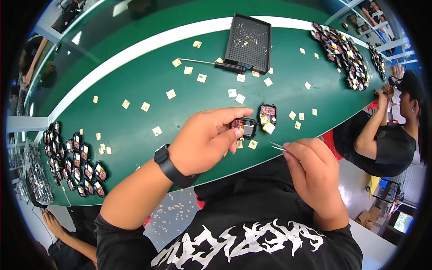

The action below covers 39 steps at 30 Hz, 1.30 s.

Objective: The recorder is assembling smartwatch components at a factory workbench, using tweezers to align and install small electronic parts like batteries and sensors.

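Observation:
My left hand (204,137) is closed on a small black device housing (246,128), its red circuit board and a silver-grey part facing up. In my right hand (312,166) is a pair of metal tweezers (277,146), pinched between thumb and fingers, with the tips pointing left toward the housing but apart from it. Just right of the held housing, a second open device housing (268,114) lies on the green table, showing a red board, a round silver part and a yellow-and-white piece. Small pale square stickers (253,144) lie beside my left fingers.
A black perforated tray (247,42) with small bits stands at the back; a screwdriver (198,61) lies by it. Device housings are heaped at far right (344,56) and left (76,164). Clear plastic bags (38,175) lie far left. A co-worker (391,121) sits at right.

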Tool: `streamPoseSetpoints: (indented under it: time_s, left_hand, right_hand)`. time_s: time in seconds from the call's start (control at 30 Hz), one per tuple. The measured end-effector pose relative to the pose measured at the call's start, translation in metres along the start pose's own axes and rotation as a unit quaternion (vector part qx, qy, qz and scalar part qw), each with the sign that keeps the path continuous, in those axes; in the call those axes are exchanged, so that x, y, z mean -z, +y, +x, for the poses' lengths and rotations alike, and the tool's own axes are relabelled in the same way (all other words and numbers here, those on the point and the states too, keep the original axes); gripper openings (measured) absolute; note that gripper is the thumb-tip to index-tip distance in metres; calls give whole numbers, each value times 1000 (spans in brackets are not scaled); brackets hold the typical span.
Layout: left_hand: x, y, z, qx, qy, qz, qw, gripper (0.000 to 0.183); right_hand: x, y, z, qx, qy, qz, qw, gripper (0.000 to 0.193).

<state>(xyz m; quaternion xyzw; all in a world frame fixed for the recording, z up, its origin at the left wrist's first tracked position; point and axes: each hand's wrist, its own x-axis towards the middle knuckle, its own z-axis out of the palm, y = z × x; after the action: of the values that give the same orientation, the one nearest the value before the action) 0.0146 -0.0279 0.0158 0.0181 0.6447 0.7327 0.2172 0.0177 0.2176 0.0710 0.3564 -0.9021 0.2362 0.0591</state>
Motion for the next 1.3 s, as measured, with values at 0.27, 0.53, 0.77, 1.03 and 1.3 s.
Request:
streamPoseSetpoints:
  time_s: [0.27,0.53,0.77,1.03,1.3]
  left_hand:
    - [-1,-8,0,1,27,-9,1000,35]
    - [-3,-5,1,39,46,-36,998,30]
    - [0,5,8,90,67,-74,991,27]
    - [12,0,10,92,54,-175,979,34]
    - [22,12,-19,24,41,-210,977,60]
  right_hand:
    - [-5,-18,8,-133,-34,224,965,18]
    - [-21,-2,21,-250,-64,354,899,13]
    - [-20,1,41,-350,-159,396,834,11]
    - [-17,35,47,-236,-63,381,892,18]
    - [-6,55,61,-138,-201,138,960,63]
